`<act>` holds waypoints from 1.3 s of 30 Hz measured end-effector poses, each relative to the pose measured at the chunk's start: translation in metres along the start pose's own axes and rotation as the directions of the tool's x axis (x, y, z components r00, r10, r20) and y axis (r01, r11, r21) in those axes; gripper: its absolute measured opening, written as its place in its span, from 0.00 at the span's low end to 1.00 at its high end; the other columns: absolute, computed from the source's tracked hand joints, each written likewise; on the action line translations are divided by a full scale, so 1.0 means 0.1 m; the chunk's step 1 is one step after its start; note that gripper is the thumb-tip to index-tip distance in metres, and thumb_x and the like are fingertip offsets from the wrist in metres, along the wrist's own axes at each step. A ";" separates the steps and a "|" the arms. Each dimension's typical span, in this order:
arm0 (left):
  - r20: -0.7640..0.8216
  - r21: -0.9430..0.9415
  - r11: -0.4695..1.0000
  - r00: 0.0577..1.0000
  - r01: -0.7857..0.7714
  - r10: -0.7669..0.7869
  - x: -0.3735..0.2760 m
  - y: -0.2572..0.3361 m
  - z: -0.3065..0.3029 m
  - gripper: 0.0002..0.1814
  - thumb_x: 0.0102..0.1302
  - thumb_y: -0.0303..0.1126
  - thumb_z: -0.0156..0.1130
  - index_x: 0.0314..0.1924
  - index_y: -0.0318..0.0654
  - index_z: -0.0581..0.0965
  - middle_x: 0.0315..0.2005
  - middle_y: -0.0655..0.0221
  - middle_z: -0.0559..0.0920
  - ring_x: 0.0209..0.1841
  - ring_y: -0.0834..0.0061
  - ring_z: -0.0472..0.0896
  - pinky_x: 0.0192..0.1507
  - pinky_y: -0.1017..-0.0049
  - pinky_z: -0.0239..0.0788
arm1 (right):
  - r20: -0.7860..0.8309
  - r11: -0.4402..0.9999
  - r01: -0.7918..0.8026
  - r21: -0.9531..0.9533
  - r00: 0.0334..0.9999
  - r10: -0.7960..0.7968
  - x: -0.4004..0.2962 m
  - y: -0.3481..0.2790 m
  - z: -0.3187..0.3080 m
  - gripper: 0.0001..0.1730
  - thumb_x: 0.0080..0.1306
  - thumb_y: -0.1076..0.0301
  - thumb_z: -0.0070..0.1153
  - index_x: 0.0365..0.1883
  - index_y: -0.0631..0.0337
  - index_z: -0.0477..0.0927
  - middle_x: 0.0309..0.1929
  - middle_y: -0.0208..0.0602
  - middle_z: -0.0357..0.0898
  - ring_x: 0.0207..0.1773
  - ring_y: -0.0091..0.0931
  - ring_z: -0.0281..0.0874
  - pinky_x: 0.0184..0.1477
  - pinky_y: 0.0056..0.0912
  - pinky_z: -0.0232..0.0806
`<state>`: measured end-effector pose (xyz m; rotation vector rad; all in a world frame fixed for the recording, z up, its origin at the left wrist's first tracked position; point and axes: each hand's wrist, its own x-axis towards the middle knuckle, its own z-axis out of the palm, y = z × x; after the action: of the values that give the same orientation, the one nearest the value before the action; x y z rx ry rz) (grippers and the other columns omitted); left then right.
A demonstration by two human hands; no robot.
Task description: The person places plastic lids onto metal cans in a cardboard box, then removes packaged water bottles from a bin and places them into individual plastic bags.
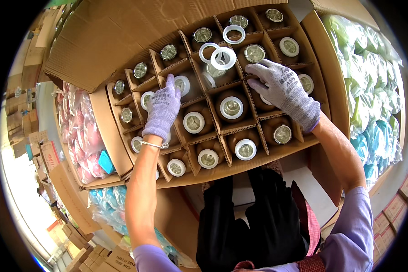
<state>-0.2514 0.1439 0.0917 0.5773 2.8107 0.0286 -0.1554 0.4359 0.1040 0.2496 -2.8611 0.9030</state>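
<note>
An open cardboard carton with dividers (221, 134) holds several glass flask refills, their mouths facing up. Many mouths wear a white plastic ring, such as the flask mouth with a ring (231, 107); others are bare, such as the glass mouth (255, 53). Loose white rings (223, 58) lie over the dividers near the middle. My left hand (165, 102), in a grey-purple knit glove, rests beside a ringed mouth (182, 85), index finger extended. My right hand (285, 90), gloved alike, is just below the bare glass mouth, fingers curved; whether it holds anything is unclear.
Raised carton flaps (112, 37) stand at the far side. Boxes of plastic-bagged pink items (81, 132) and green and blue bagged items (374, 85) flank the carton. More blue bagged items (108, 204) lie at lower left. Stacked cartons (391, 217) stand at lower right.
</note>
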 end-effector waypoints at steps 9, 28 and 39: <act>-0.106 0.658 0.753 0.993 0.037 0.043 0.17 0.40 0.07 0.22 0.66 0.33 0.55 0.57 0.32 0.69 0.38 0.62 0.81 0.39 0.67 0.85 0.34 0.67 0.78 | -0.176 0.996 0.043 -0.078 0.983 -0.057 0.35 -0.10 0.21 0.16 0.62 0.62 0.59 0.47 0.56 0.77 0.40 0.43 0.77 0.40 0.41 0.80 0.41 0.43 0.74; -0.582 -0.425 0.880 0.808 -0.211 -0.088 0.23 -0.07 -0.31 0.14 0.63 0.31 0.59 0.47 0.37 0.82 0.41 0.56 0.84 0.43 0.57 0.81 0.49 0.64 0.72 | -0.112 0.922 -0.036 0.386 0.990 0.085 0.20 -0.18 -0.05 0.10 0.62 0.72 0.60 0.42 0.64 0.80 0.34 0.45 0.79 0.38 0.40 0.79 0.41 0.37 0.71; -0.253 -0.023 0.950 0.918 0.311 -0.306 -0.51 -1.76 0.19 0.18 0.67 0.34 0.51 0.53 0.34 0.77 0.42 0.47 0.80 0.50 0.49 0.77 0.55 0.58 0.69 | 0.136 0.819 -0.208 0.534 0.978 0.160 -0.17 -0.62 -0.01 0.12 0.64 0.72 0.60 0.45 0.63 0.80 0.37 0.41 0.79 0.40 0.35 0.80 0.44 0.35 0.71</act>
<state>-0.2691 -0.0388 0.0732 0.1322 3.1219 0.0162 -0.1269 0.3884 0.1363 0.0596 -2.6567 1.7876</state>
